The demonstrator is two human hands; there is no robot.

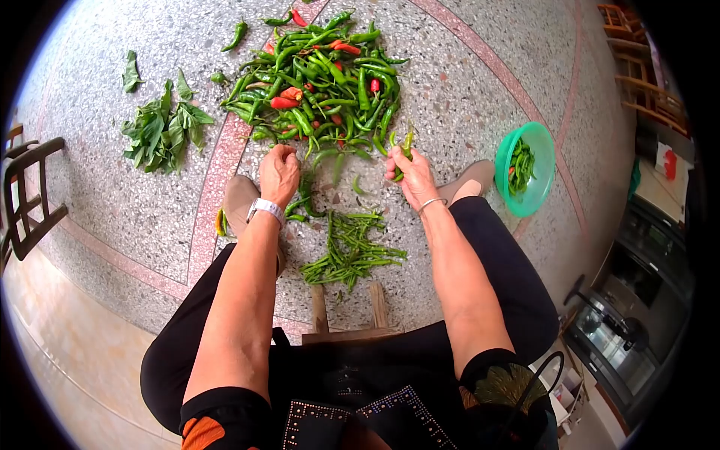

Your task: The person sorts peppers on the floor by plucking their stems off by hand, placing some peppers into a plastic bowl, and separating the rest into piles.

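A large heap of green chili peppers [330,71] with several red ones lies on the floor ahead of me. My right hand [412,178] is closed around a few green chili peppers [406,142] at the heap's near right edge. My left hand [280,176], with a watch on the wrist, is closed at the near left edge; its fingertips are hidden, so what they hold, if anything, I cannot make out. Between the hands, a green streak is blurred by motion. Nearer my seat lies a small pile of thin green stems [352,247].
A green plastic bowl [504,176] with some green peppers stands to the right. Loose green leaves [161,131] lie on the left. A wooden chair [34,191] is at the far left, and my shoes flank the stem pile.
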